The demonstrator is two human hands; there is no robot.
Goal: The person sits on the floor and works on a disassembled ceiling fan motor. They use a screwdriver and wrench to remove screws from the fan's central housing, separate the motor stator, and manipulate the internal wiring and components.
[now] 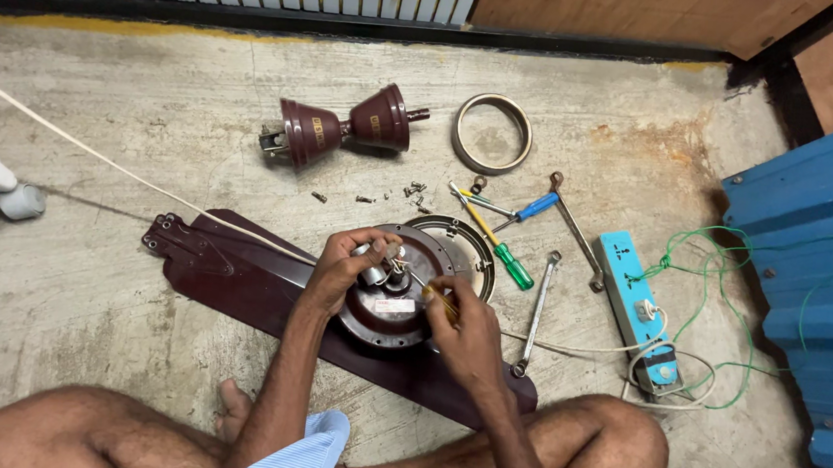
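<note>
Floor: bare concrete slab (108,317), bounded at the top by a black sill under a ribbed shutter and at the right by blue corrugated sheets (826,260); the widest open room lies at the left and lower left.
Fan blade: long maroon blade (232,273) lying flat, running from its bracket end at the left down under the motor to the person's right shin.
Motor housing: round maroon fan motor (395,312) sitting on the blade, centre of the view, just ahead of the crossed legs; a metal ring shows past its right edge.
Canopy and rod: two maroon cups on a short rod (340,127), lying on its side above the motor, well apart from it.
Loose ring: grey metal ring (492,132) to the right of the cups.
Power strip: light blue strip (636,308) at the right, tangled in green and white wires, close to the blue sheets.
Spanners: one long spanner (536,315) just right of the motor, another beside the strip.
Screwdrivers: green-handled (509,262) and blue-handled, crossed above the motor's right edge.
Left hand: left hand (349,263) curled over the motor's hub, fingers pinching a small grey part with wires.
Right hand: right hand (464,324) closed around a thin yellow-handled tool, its tip at the hub.
Screws: small screws (390,197) scattered between cups and motor.
</note>
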